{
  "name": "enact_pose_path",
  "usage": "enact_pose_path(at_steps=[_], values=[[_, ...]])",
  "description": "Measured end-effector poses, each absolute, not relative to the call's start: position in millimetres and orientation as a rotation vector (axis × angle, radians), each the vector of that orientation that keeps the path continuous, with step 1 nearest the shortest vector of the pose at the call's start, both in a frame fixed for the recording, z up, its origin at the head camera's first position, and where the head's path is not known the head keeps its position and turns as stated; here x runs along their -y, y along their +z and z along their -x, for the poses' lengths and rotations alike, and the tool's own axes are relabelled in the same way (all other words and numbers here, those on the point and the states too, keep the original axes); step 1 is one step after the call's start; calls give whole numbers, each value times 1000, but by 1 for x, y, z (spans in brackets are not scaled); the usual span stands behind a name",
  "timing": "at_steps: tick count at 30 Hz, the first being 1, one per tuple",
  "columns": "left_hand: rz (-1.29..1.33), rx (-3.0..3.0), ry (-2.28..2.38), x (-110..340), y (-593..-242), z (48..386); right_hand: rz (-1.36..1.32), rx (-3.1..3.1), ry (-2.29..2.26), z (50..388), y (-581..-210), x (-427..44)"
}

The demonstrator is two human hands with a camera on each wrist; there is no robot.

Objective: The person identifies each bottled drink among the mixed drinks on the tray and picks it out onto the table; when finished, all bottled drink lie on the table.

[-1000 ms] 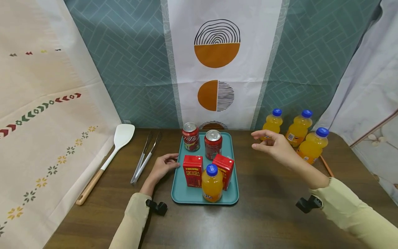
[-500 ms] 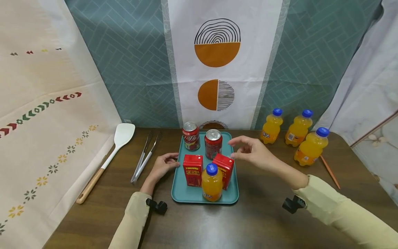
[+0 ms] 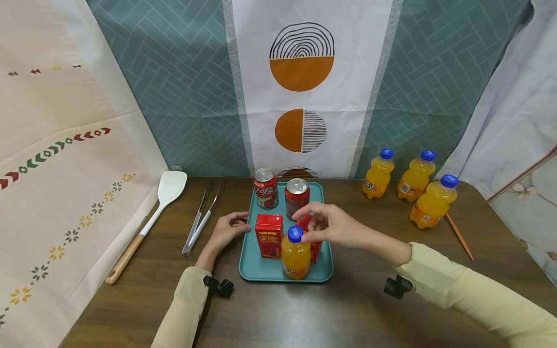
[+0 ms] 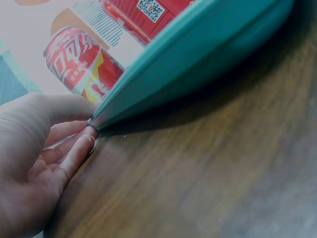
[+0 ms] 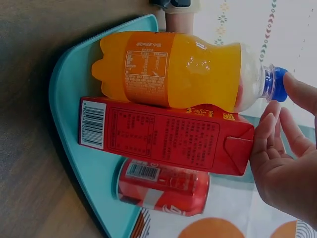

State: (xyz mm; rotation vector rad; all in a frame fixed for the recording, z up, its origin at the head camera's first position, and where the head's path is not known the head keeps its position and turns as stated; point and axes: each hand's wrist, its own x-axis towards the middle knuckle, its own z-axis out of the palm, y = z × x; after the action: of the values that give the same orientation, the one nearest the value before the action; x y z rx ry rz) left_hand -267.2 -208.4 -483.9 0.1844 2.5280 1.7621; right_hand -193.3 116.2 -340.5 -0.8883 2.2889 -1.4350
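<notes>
A teal tray holds two red cola cans, two red drink cartons and an orange soda bottle with a blue cap. My left hand pinches the tray's left rim, with fingertips above and below it in the left wrist view. My right hand is over the tray's right part. Its thumb is at the blue cap, and its other fingers are bent loosely beside the cap and the carton top. They do not close round the cap. The right carton is partly hidden in the head view.
Three more orange soda bottles stand at the back right, beside an orange stick. Left of the tray lie metal tongs and a white spatula with a wooden handle. A patterned cloth hangs behind the table.
My right hand has moved left, from in front of the far bottles to the capped bottle on the tray. My left hand has stayed at the tray's rim.
</notes>
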Motion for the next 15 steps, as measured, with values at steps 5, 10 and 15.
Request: enact_pose_path(at_steps=[5, 10, 15], values=[[-199, -2529, 1764, 210, -485, 266, 945, -2285, -1393, 193, -341, -112], [-183, -2526, 1761, 210, -485, 266, 973, -2266, -1341, 195, -342, -109], [-178, -2526, 1750, 209, -486, 269, 1004, -2247, -1293, 198, -343, -109]])
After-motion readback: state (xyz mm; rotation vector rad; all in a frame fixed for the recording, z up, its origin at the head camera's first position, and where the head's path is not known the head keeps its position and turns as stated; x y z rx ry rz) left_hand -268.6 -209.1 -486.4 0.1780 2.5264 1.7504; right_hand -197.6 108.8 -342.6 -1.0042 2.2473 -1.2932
